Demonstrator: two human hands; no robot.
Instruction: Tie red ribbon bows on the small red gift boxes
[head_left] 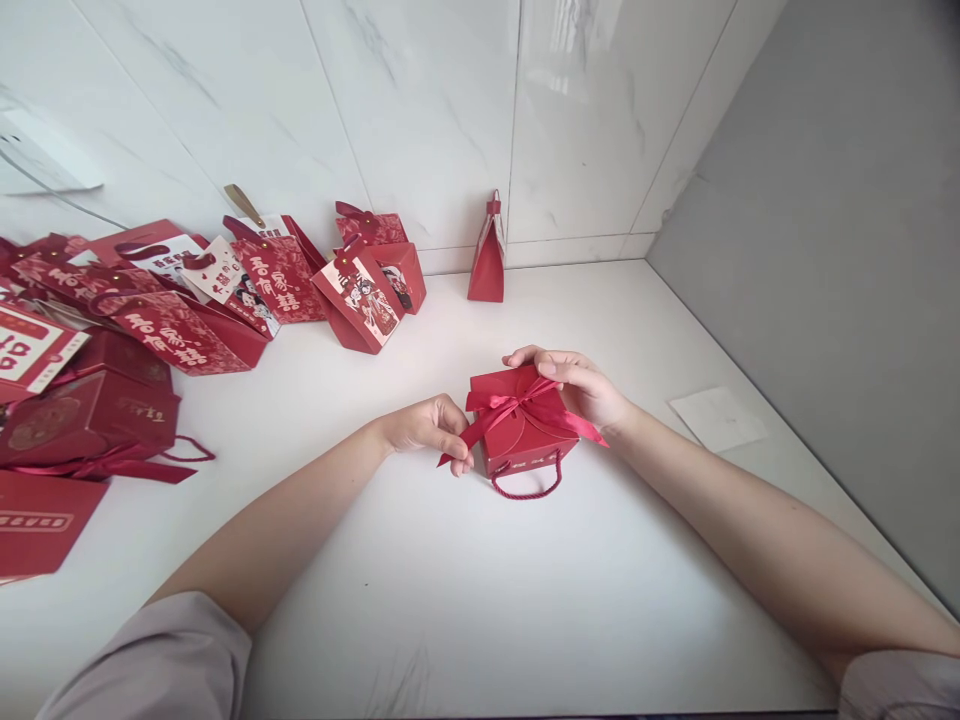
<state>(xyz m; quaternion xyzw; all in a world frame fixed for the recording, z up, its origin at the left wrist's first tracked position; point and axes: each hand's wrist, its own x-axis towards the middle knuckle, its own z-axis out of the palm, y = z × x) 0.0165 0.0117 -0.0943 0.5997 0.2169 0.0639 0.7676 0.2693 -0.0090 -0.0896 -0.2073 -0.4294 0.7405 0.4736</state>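
Observation:
A small red gift box (pixel 517 445) with a rope handle (pixel 527 488) stands on the white table (pixel 465 590) in the middle of the head view. A red ribbon (pixel 525 405) is tied in a bow across its top. My left hand (pixel 427 428) pinches the ribbon's left tail beside the box. My right hand (pixel 581 385) rests on the box's right top, fingers on the bow.
Many red gift boxes and bags (pixel 150 320) lie piled at the left and back left. One red bag (pixel 487 262) stands upright against the marble wall. A white paper sheet (pixel 718 418) lies at the right near the grey wall.

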